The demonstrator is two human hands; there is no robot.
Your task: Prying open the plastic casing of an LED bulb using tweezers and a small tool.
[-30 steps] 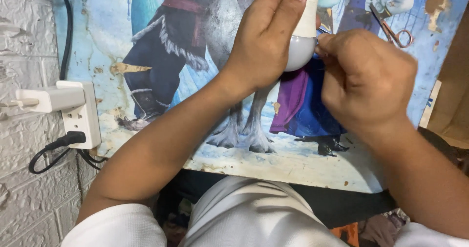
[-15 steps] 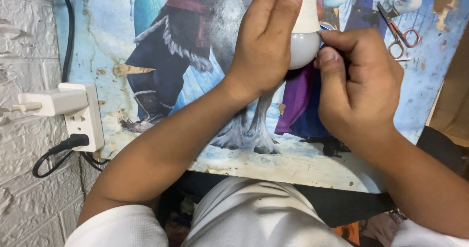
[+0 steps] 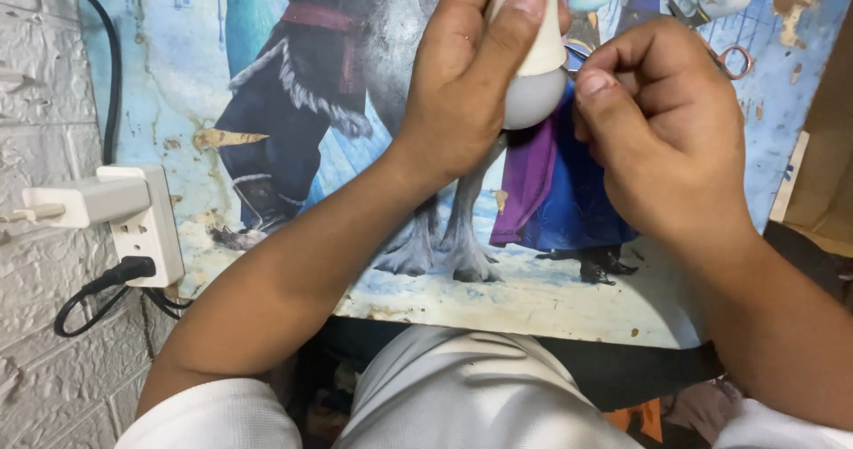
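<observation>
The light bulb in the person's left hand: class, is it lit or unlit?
Unlit. The light bulb shows a dull white dome with no glow, and the left hand holds it in no socket.

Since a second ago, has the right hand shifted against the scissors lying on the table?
Yes. The right hand has moved up and toward the scissors, now covering part of them, while staying beside the white bulb gripped by the left hand.

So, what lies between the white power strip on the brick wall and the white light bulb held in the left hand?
In the head view, between the white power strip and the white light bulb lies the picture-printed tabletop, crossed by the left hand and forearm.
</observation>
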